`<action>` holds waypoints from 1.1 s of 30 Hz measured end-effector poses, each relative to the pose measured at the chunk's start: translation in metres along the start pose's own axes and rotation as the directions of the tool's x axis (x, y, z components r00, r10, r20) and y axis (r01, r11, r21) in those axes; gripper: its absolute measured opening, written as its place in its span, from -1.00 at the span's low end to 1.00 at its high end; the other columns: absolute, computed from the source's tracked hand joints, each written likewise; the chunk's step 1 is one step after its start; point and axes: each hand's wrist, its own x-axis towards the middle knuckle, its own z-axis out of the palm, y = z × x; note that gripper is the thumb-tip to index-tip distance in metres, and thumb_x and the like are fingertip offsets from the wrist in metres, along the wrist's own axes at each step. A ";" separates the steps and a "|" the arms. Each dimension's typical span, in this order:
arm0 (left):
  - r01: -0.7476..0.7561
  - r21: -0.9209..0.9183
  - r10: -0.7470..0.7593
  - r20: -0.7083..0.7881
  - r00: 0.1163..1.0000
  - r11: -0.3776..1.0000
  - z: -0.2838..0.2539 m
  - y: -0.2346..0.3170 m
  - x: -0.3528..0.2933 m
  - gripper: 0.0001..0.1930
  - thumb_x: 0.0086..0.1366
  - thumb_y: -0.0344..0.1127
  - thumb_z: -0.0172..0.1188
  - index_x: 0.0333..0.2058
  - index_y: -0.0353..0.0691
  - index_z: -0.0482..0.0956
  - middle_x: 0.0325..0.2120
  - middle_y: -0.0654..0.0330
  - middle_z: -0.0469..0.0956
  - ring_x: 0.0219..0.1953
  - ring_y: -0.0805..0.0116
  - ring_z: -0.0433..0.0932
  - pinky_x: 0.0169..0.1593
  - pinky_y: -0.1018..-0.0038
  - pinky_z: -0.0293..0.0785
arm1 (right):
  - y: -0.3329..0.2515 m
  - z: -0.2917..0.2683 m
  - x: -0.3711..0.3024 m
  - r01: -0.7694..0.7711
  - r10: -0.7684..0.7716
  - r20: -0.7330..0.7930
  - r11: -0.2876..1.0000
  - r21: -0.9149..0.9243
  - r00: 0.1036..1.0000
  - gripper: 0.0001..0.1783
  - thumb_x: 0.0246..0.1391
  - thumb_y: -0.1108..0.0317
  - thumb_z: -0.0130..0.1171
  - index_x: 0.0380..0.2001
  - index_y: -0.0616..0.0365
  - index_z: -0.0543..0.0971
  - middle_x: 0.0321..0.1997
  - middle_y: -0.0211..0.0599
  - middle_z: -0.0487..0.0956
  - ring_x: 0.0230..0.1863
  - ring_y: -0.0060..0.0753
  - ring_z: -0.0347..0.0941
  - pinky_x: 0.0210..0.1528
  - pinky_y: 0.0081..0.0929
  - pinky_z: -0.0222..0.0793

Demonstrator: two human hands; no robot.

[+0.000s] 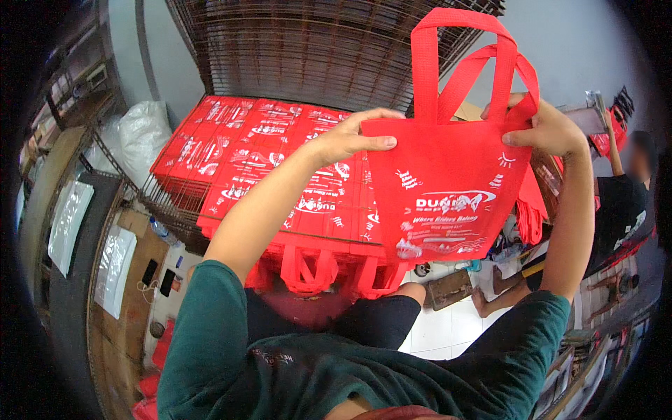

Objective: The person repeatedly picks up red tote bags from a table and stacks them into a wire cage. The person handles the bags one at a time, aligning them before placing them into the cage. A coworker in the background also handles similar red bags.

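Both hands (348, 138) (556, 131) raised, gripping — thumbs (378, 143) pointing inward, forearms (262, 203) apart

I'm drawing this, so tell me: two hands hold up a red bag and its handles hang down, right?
Not quite: the handles point up from the red bag, not down, as the head view shows. The left hand and right hand do hold it up.

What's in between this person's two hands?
In the head view, a red bag spans from the left hand to the right hand, gripped near both top corners, its looped handles rising above.
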 end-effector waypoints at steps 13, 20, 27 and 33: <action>-0.197 -0.294 0.009 -0.538 0.843 0.935 -0.044 0.050 -0.059 -0.68 0.38 -0.17 -0.17 -0.13 -0.29 0.40 -0.32 0.28 0.49 -0.27 0.56 0.41 -0.13 0.54 0.38 | 0.130 0.396 -0.059 0.252 0.563 -0.377 0.288 0.924 0.735 -0.55 0.12 -0.08 -0.05 -0.16 0.07 0.42 -0.35 -0.33 0.46 -0.34 -0.40 0.38 -0.35 -0.44 0.34; -0.202 -0.178 -0.004 -0.760 0.650 0.963 -0.094 0.039 -0.079 -0.74 0.37 -0.17 -0.18 -0.27 -0.23 0.40 -0.48 0.34 0.41 -0.41 0.59 0.33 -0.28 0.52 0.34 | -0.014 0.425 0.003 -0.314 -0.052 0.336 -0.508 0.802 0.940 -0.17 0.02 -0.40 -0.28 0.08 0.05 0.34 0.14 -0.01 0.35 -0.02 0.01 0.42 -0.18 -0.11 0.42; -0.203 -0.219 -0.045 -0.778 0.627 0.954 -0.186 0.049 -0.129 -0.72 0.35 -0.16 -0.12 -0.17 -0.25 0.39 -0.30 0.25 0.48 -0.25 0.48 0.43 -0.12 0.48 0.37 | -0.015 0.384 0.116 -0.094 0.215 0.198 -0.413 0.906 0.956 -0.70 0.10 0.33 -0.06 -0.13 0.24 0.44 -0.16 -0.09 0.53 -0.28 -0.30 0.51 -0.30 -0.50 0.52; -0.125 -0.243 -0.127 -0.802 0.584 0.962 -0.321 0.039 -0.150 -0.70 0.33 -0.09 -0.13 -0.22 -0.17 0.44 -0.30 0.21 0.53 -0.26 0.32 0.51 -0.13 0.26 0.42 | -0.054 0.390 0.257 -0.091 0.129 0.101 -0.080 0.993 0.986 -0.49 0.02 0.53 -0.07 0.10 0.11 0.25 -0.02 -0.36 0.42 -0.15 -0.50 0.41 -0.19 -0.60 0.42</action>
